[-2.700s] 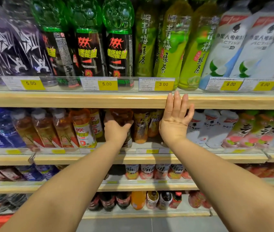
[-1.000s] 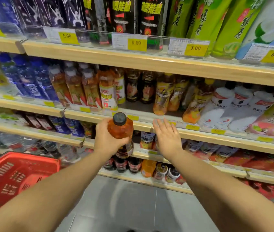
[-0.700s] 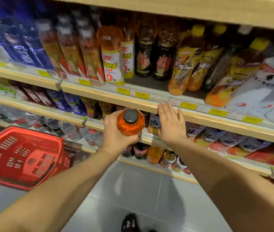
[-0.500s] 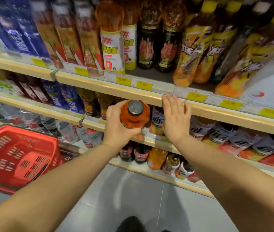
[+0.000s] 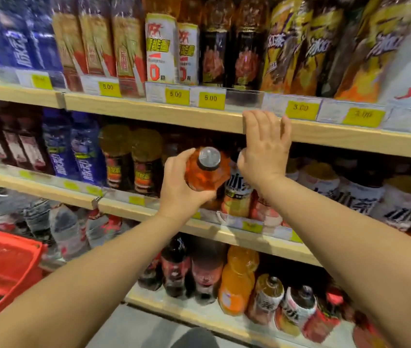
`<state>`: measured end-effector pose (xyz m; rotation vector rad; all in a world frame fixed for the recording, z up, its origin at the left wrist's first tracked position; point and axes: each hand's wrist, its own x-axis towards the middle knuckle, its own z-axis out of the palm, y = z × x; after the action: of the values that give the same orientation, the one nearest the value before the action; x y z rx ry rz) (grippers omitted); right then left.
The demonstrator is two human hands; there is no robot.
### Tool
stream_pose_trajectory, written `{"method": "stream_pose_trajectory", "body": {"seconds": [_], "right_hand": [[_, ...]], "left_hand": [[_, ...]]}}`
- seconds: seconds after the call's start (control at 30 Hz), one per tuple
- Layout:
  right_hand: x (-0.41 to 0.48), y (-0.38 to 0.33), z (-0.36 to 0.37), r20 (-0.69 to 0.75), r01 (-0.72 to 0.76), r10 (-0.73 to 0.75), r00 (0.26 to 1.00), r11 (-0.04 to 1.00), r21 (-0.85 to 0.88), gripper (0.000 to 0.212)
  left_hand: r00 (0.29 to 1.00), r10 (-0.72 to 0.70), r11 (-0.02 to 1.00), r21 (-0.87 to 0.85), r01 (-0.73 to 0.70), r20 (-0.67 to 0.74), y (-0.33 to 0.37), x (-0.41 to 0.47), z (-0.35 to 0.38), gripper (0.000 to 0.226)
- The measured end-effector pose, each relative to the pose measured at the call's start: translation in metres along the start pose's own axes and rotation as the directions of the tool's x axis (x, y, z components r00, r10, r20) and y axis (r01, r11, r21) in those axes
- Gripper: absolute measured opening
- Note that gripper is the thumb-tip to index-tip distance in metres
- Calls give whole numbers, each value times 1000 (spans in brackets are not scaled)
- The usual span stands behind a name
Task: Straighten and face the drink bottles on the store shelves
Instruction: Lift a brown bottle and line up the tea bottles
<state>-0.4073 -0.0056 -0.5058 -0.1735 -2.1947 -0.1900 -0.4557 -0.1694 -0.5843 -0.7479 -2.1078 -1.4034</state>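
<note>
My left hand grips an orange-red drink bottle with a grey cap, held upright in front of the middle shelf. My right hand is open, fingers spread, resting against the wooden edge of the shelf above, just right of the bottle. Behind the held bottle stand rows of bottles: dark bottles with yellow tops to the left, white-labelled peach drinks to the right. The held bottle's label is hidden by my hand.
Yellow price tags line the shelf edges. A red shopping basket sits low on the left. The bottom shelf holds dark cola bottles and an orange bottle. Grey floor lies below, with a shoe tip.
The view has dropped from the upper shelves to the lower ones. My left hand carried the orange-red bottle down to the middle shelf. My right hand moved down to a lower shelf edge.
</note>
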Motion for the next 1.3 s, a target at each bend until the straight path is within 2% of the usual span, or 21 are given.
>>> {"method": "stream_pose_trajectory", "body": {"seconds": [0.23, 0.43, 0.67, 0.87, 0.97, 1.13, 1.3], "right_hand": [[-2, -6, 6, 22, -29, 30, 999, 999, -44, 81], [-4, 0, 12, 2, 28, -28, 1000, 994, -106, 75], [-6, 5, 13, -4, 85, -87, 996, 983, -163, 80], [-13, 5, 12, 48, 102, -94, 994, 974, -205, 78], [-16, 4, 9, 71, 124, -113, 991, 974, -188, 73], [-18, 19, -4, 130, 232, -213, 968, 960, -158, 78], [-29, 28, -6, 201, 272, -232, 952, 942, -198, 83]], "left_hand": [[990, -136, 990, -48, 134, -43, -5, 18, 16, 86], [975, -214, 977, -29, 213, -65, -13, 39, 30, 96], [918, -373, 926, -113, 360, -131, -24, 38, 55, 69], [926, -345, 939, -59, 339, -154, -23, 35, 77, 60], [938, -307, 947, 45, 318, -164, -29, 30, 80, 68], [941, -335, 919, 202, 339, -57, -39, 11, 83, 77], [914, -404, 895, 215, 390, 24, -40, 4, 82, 74]]}}
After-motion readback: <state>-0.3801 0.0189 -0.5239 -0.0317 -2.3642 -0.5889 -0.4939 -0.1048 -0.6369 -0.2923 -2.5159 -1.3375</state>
